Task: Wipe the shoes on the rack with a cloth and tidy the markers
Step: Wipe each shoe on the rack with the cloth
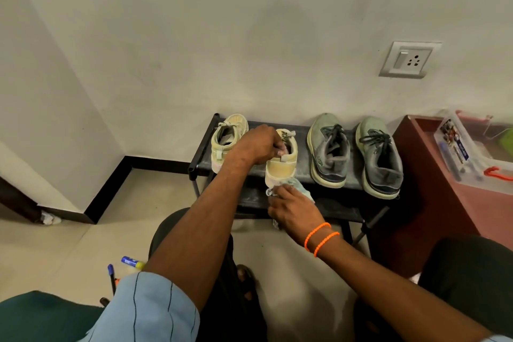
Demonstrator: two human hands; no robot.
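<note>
grip: left hand (259,144), centre of frame, closed on the collar of a yellow shoe (281,159), fingers hooked inside the opening, heel tipped toward the viewer on the top shelf of the black rack (204,144). right hand (294,207), just below, wrapped round a pale cloth (294,187) and pressing it to the shoe's heel and sole edge. stock on shelf: second yellow shoe (227,141) to the left; two grey shoes (329,148) (379,155) to the right, judged not yet wiped. markers (111,276) lie on the floor at lower left, part hidden by a sleeve, beside a blue-and-yellow stick (132,261). handling note: keep the collar hold firm so the shoe does not slide off the shelf; wipe in short strokes along the sole line, turning the cloth to a clean fold.
</note>
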